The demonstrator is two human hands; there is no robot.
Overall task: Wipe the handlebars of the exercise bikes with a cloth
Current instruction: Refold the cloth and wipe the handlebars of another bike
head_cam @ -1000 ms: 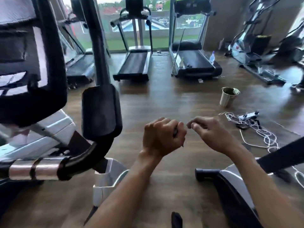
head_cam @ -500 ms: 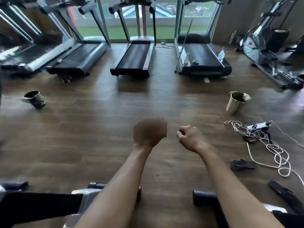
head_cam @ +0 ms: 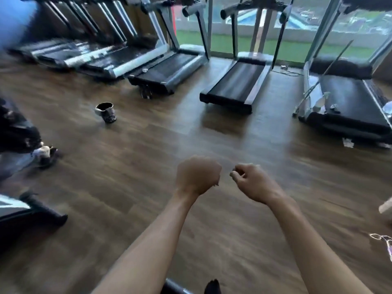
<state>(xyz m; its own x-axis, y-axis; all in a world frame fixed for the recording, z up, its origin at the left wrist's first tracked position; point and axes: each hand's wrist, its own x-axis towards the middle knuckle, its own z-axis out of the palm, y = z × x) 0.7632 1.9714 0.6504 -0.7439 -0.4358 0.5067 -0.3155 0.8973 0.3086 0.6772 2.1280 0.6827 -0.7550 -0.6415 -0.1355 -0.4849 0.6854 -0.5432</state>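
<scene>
My two hands are out in front of me over the wooden floor (head_cam: 131, 166), close together but apart. My left hand (head_cam: 197, 176) is curled into a fist; a small sliver pokes out at its right side, and I cannot tell whether that is the cloth or whether I hold anything. My right hand (head_cam: 253, 182) has its fingers curled in, thumb and forefinger tips near each other; whether they pinch something is too blurred to tell. No cloth shows plainly.

At the bottom edge, between my forearms, one dark bar (head_cam: 176, 287) pokes into view. At the left edge lies one black roller-like foot (head_cam: 44, 209) of a machine, and above it a dark blurred machine part (head_cam: 17, 132). At the right edge one white cord (head_cam: 384, 240) lies looped.

Beyond my hands the floor runs open to one dark cup-like pot (head_cam: 107, 112) on the left. Past it, three treadmills stand clear, left (head_cam: 167, 73), middle (head_cam: 237, 85) and right (head_cam: 347, 98), with more smeared at far left.
</scene>
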